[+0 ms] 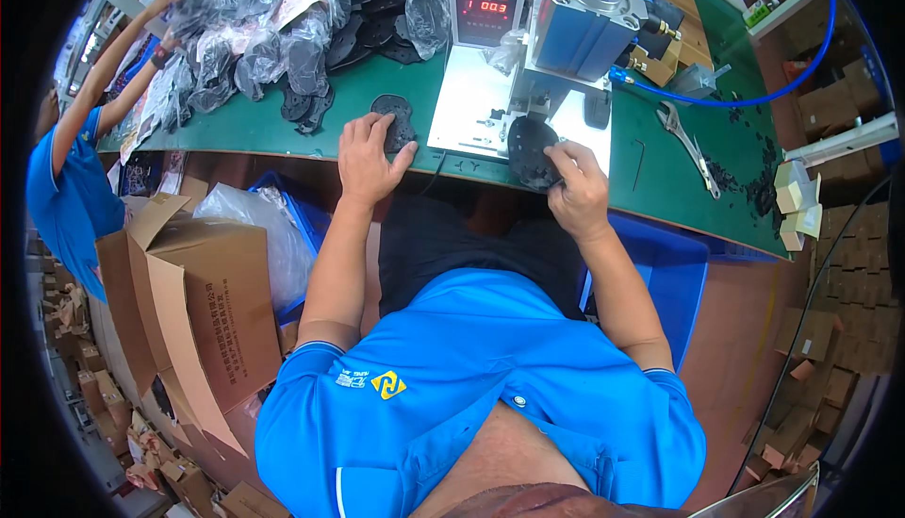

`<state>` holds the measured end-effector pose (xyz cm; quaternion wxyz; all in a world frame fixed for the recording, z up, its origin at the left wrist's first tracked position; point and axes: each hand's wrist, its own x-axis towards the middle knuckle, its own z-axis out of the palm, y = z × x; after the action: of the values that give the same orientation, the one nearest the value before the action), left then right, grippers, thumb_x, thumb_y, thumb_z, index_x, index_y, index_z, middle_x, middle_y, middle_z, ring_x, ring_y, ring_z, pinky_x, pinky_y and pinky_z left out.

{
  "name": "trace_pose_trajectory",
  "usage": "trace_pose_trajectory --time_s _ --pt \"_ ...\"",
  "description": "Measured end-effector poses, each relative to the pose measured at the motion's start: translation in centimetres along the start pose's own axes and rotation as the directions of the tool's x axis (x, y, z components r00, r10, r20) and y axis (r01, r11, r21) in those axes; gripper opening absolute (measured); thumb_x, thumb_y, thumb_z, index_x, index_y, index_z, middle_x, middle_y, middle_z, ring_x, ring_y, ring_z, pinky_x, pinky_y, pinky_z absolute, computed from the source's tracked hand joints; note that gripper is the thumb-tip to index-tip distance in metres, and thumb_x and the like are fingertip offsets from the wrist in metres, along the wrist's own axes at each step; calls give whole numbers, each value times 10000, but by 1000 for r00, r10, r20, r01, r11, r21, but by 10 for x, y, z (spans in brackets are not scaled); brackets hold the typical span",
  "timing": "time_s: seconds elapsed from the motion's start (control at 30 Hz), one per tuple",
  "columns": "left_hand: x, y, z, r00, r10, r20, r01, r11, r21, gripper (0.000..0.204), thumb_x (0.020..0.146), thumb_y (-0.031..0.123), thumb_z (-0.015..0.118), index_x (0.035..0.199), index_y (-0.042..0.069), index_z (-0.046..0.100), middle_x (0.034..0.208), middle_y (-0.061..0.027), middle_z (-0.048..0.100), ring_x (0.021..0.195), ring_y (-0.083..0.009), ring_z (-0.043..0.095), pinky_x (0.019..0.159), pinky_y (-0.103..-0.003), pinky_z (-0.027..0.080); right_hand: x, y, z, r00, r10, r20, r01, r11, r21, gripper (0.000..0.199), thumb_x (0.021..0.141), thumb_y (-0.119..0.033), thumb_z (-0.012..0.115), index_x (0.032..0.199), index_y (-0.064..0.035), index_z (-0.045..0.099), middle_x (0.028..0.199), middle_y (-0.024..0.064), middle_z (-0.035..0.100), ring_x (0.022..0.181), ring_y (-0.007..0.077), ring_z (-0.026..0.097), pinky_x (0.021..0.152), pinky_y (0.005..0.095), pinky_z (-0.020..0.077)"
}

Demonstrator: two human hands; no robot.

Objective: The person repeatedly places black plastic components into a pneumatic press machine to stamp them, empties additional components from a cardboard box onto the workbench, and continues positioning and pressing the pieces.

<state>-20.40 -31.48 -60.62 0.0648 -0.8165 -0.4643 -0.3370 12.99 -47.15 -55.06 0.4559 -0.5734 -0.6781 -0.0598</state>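
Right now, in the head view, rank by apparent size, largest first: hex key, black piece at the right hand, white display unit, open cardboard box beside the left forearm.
1. Cardboard box
2. White display unit
3. Black piece at the right hand
4. Hex key

A silver wrench [695, 157] lies on the green desk [669, 207], near a thin bent key [639, 165]. Down on the left stands a big brown box [226, 301], just beside a clear bag [253, 221]. More boxes [844, 263] are piled at the right.
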Motion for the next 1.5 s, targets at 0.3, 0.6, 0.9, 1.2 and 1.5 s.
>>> trace_pose_trajectory --time_s 0.3,0.6,0.9,1.2,1.5 --pt "-1 1 -2 999 -21 26 22 999 -26 575 948 447 813 1373 65 749 1354 -149 688 1174 -372 635 1080 -470 509 0 -1 12 995 -52 81 65 984 -164 488 736 105 705 1214 39 776 1256 188 713 1038 361 728 957 416 631" --pt "38 66 -43 972 222 -80 -236 912 -336 655 809 173 813 1440 37 696 1492 -172 677 1319 -390 648 1220 -511 460 0 -10 14 998 -3 66 13 989 -149 497 736 85 731 1230 44 778 1270 197 711 1060 371 735 972 423 633" --pt "47 142 -21 880 467 87 -400 826 -398 483 869 42 767 1351 24 732 1407 -128 747 1358 -338 687 1205 -468 538 2 -14 13 999 -12 35 16 993 -116 469 744 104 714 1203 49 796 1217 190 721 971 336 713 879 384 623" --pt "49 150 -21 877 473 85 -422 842 -337 377 921 64 753 1295 22 756 1356 -116 767 1319 -323 702 1164 -454 559 -5 -1 20 999 45 19 -43 995 -86 541 734 74 707 1261 2 808 1234 176 716 1054 348 693 917 391 612" --pt "44 146 -14 873 459 164 -382 854 -354 591 830 69 790 1415 56 713 1473 -106 717 1404 -338 652 1214 -470 530 -13 10 30 995 98 -12 -98 995 10 568 746 8 719 1302 -45 819 1230 149 704 1092 354 652 1000 412 557"
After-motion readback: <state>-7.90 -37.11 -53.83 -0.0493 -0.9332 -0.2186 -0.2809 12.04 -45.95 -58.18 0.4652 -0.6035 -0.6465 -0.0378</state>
